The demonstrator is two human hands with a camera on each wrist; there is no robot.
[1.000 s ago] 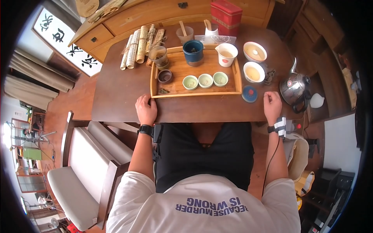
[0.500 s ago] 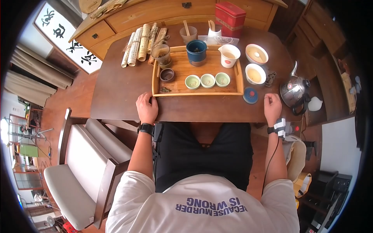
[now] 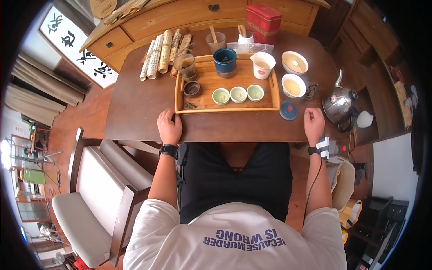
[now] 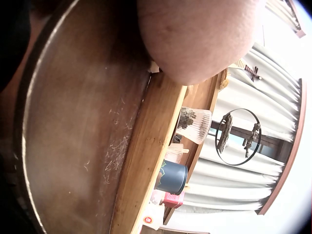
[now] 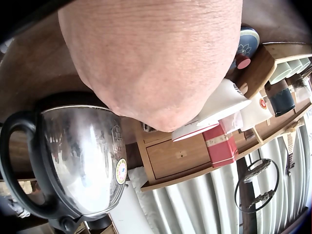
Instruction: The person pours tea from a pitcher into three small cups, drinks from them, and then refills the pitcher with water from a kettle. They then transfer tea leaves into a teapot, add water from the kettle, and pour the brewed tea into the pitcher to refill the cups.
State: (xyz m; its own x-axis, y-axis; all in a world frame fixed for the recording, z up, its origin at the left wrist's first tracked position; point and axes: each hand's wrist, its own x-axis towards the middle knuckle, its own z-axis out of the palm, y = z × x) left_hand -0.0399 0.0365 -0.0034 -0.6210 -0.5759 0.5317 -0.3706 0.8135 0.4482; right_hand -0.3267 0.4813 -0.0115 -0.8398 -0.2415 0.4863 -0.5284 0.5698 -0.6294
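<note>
My left hand (image 3: 170,128) rests on the table at the front left corner of the wooden tray (image 3: 211,110), fingers loosely bent and holding nothing. On the tray stand several pieces of teaware: pale green cups (image 3: 238,94), a blue pot (image 3: 225,63), a white pitcher (image 3: 262,66), a ribbed glass (image 3: 185,66) and a small dark cup (image 3: 192,88). My right hand (image 3: 314,123) lies on the table with loosely curled fingers, between a blue lid (image 3: 288,110) and a steel kettle (image 3: 339,102). In both wrist views the back of the hand hides the fingers.
Two white bowls (image 3: 294,85) stand right of the tray. Tied scrolls (image 3: 155,56) lie at the back left, and a red tin (image 3: 264,23) stands at the back. Behind the table is a wooden cabinet (image 3: 180,18); a cushioned chair (image 3: 96,180) is on the left.
The head view shifts slightly. Both hands and the teaware stay where they were.
</note>
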